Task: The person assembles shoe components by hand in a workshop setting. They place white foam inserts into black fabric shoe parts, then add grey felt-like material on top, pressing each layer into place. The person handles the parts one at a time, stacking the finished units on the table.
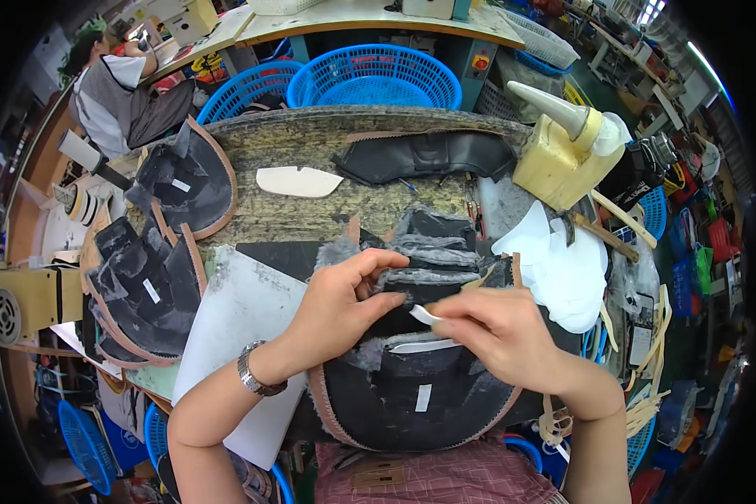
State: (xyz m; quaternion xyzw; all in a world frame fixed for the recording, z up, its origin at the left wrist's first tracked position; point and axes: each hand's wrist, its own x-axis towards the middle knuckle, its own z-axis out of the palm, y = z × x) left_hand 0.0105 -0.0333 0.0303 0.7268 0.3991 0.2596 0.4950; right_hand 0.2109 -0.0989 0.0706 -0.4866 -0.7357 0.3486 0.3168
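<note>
A black leather upper piece [403, 424] with grey fuzzy lining and a toothed brown edge lies in front of me, inner side up. My left hand [332, 307] rests on its left part, thumb and index finger apart, other fingers curled under. My right hand [500, 336] pinches a small white strip [424, 315] over the middle of the piece. Just below it, another white strip [424, 345] lies along a fuzzy-edged opening. Further down, a white label [423, 397] sits on the black surface. The right fingertips partly hide the held strip.
Similar black pieces [151, 290] lie at left, beside a white sheet [252, 336]. A black leather piece [433, 157] and a cream cutout [299, 181] lie at the back. White cutouts [554, 269], a hammer [605, 235] and a wooden block with a horn [563, 160] stand right. Blue baskets [374, 76] are beyond.
</note>
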